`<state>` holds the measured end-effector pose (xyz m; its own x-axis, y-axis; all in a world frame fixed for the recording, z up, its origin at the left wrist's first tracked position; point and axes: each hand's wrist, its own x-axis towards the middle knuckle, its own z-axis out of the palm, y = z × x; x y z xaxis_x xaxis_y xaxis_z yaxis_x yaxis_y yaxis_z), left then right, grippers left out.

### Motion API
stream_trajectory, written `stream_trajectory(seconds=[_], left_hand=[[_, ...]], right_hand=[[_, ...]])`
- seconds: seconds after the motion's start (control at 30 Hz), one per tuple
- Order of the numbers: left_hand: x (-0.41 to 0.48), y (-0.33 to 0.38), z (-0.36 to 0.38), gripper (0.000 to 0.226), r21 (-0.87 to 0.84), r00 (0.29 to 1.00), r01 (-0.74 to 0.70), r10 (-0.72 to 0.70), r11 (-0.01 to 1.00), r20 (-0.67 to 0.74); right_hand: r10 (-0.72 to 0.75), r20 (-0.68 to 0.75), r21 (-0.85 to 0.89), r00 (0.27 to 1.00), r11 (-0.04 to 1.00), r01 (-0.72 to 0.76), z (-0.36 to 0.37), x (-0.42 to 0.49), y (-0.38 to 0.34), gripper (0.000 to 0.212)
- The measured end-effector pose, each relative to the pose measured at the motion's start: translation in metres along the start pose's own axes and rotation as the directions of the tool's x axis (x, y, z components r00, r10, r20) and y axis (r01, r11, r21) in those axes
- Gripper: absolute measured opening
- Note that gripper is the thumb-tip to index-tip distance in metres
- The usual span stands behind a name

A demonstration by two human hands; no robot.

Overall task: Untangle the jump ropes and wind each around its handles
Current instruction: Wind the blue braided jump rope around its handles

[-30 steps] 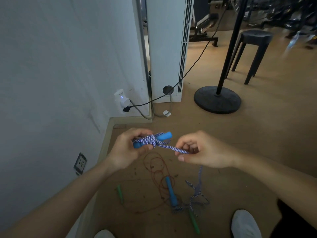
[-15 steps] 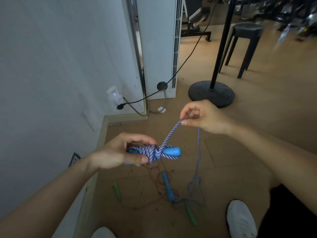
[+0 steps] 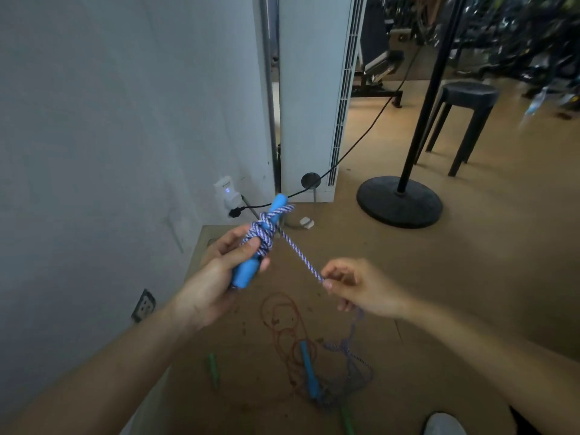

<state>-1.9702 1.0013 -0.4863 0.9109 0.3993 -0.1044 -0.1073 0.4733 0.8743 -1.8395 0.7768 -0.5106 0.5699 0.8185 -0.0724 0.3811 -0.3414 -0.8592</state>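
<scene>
Thumb and curled fingers of our left hand (image 3: pixel 216 277), centre-left of the frame, grip a smooth blue handle (image 3: pixel 246 273) tilted up to the right, its middle bound in coils of blue-and-white braided rope (image 3: pixel 262 235). Our right hand (image 3: pixel 361 287), right of centre, pinches the taut strand between thumb and forefinger. Lower down, blurred on the tan floor (image 3: pixel 439 277), the slack tangles around a second blue handle (image 3: pixel 309 372), a thin red cord (image 3: pixel 288 334) and a green handle (image 3: pixel 213 370).
</scene>
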Motion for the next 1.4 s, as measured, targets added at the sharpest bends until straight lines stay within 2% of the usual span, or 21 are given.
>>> stream_trajectory(seconds=[0.07, 0.13, 0.2, 0.23, 0.33, 0.4, 0.53, 0.6, 0.7, 0.87, 1.0, 1.07, 1.13, 1.27, 1.4], left_hand=[[0.005, 0.001, -0.002, 0.035, -0.003, 0.991, -0.038, 0.037, 0.999, -0.132], [0.011, 0.003, -0.010, 0.026, 0.078, 0.968, -0.085, 0.101, 0.993, -0.229], [0.016, 0.003, -0.023, 0.027, 0.296, 0.942, -0.111, 0.195, 0.949, -0.272], [0.018, 0.003, -0.029, 0.029, 0.439, 0.935, -0.117, 0.247, 0.891, -0.253], [0.019, -0.002, -0.037, 0.031, 0.761, 0.926, -0.209, 0.374, 0.613, -0.047], [0.015, -0.007, -0.036, 0.032, 0.865, 0.924, -0.276, 0.364, 0.420, 0.118], [0.008, -0.020, -0.031, 0.040, 0.903, 0.914, -0.404, 0.115, 0.149, 0.390], [0.001, -0.024, -0.023, 0.040, 0.867, 0.871, -0.485, -0.020, 0.116, 0.490], [-0.009, -0.024, -0.006, 0.041, 0.812, 0.797, -0.545, -0.171, 0.211, 0.580], [-0.021, -0.010, 0.006, 0.049, 0.815, 0.791, -0.370, -0.310, 0.445, 0.528], [-0.018, 0.002, 0.008, 0.046, 0.726, 0.842, -0.247, -0.229, 0.641, 0.489], [-0.018, 0.002, 0.008, 0.046, 0.607, 0.883, -0.152, -0.169, 0.780, 0.438], [-0.018, 0.002, 0.008, 0.052, 0.485, 0.920, -0.057, -0.143, 0.872, 0.366], [-0.015, 0.004, 0.010, 0.063, 0.358, 0.961, 0.033, -0.128, 0.933, 0.245], [-0.013, -0.001, 0.007, 0.055, 0.340, 0.982, 0.058, -0.116, 0.938, 0.150]], right_hand=[[-0.018, 0.084, 0.008, 0.996, 1.000, 0.018, 0.004, -0.007, -0.003, 0.010], [-0.043, 0.166, -0.004, 0.985, 0.999, 0.044, 0.007, -0.015, -0.006, 0.019], [-0.071, 0.220, -0.027, 0.973, 0.997, 0.078, 0.008, -0.023, -0.013, 0.023], [-0.093, 0.224, -0.028, 0.970, 0.994, 0.101, 0.007, -0.026, -0.018, 0.021], [-0.163, 0.194, -0.007, 0.967, 0.986, 0.168, 0.000, -0.032, -0.035, 0.011], [-0.221, 0.150, -0.029, 0.964, 0.973, 0.228, -0.009, -0.033, -0.044, 0.004], [-0.245, 0.068, -0.044, 0.967, 0.968, 0.248, -0.024, -0.029, -0.050, 0.005], [-0.234, 0.033, -0.048, 0.972, 0.971, 0.235, -0.030, -0.025, -0.049, 0.006], [-0.224, -0.023, -0.079, 0.974, 0.972, 0.222, -0.037, -0.016, -0.044, 0.008], [-0.189, -0.140, -0.171, 0.972, 0.972, 0.164, -0.053, 0.002, -0.025, 0.012], [-0.151, -0.159, -0.239, 0.976, 0.965, 0.110, -0.056, 0.010, -0.012, 0.011], [-0.104, -0.131, -0.246, 0.986, 0.967, 0.069, -0.051, 0.012, -0.006, 0.012], [-0.045, -0.098, -0.213, 0.994, 0.977, 0.023, -0.044, 0.013, -0.001, 0.011], [-0.003, 0.029, -0.189, 1.000, 0.982, 0.009, -0.025, 0.005, 0.003, 0.008], [-0.009, 0.226, -0.118, 0.974, 0.992, 0.036, 0.001, -0.012, -0.009, 0.007]])
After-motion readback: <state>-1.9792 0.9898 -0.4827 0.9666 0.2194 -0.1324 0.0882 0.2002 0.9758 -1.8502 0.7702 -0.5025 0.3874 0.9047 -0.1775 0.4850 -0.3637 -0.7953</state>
